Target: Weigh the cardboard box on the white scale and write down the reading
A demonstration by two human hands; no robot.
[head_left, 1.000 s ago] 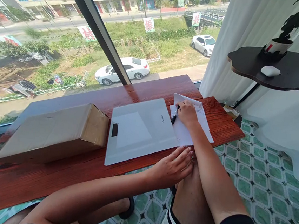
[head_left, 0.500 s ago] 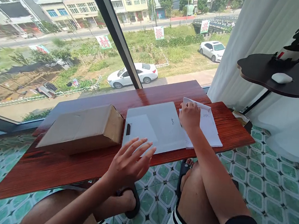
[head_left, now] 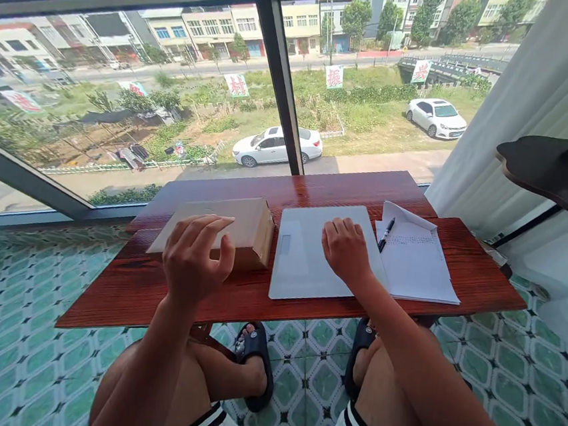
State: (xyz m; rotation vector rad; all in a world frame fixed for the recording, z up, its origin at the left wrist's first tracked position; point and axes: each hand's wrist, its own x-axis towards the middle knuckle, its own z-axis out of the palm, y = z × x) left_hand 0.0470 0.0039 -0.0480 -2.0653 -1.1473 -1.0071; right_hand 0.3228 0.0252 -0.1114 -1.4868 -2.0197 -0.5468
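Observation:
My left hand (head_left: 198,255) is raised in front of the cardboard box (head_left: 242,229), fingers bent and thumb apart, with nothing in it. It overlaps the box in view; contact cannot be made out. My right hand (head_left: 347,249) is over a closed silver laptop (head_left: 303,268), palm down with its fingers curled in. Nothing shows in that hand, and its fingertips are hidden. To the laptop's right lie white sheets of paper (head_left: 419,269) with handwriting, the top edge folded up. A black pen (head_left: 386,235) rests on their left side.
The dark red wooden table (head_left: 125,295) stands against large windows (head_left: 197,124). A black side table (head_left: 540,164) holding a plant pot and a white object is at the right by the white curtain (head_left: 499,113). My knees and sandals (head_left: 259,371) are below the table's front edge.
My right hand has left the papers and moved left over the laptop; the pen now shows on the papers. My left hand has moved left and up, before the box. The view has turned left.

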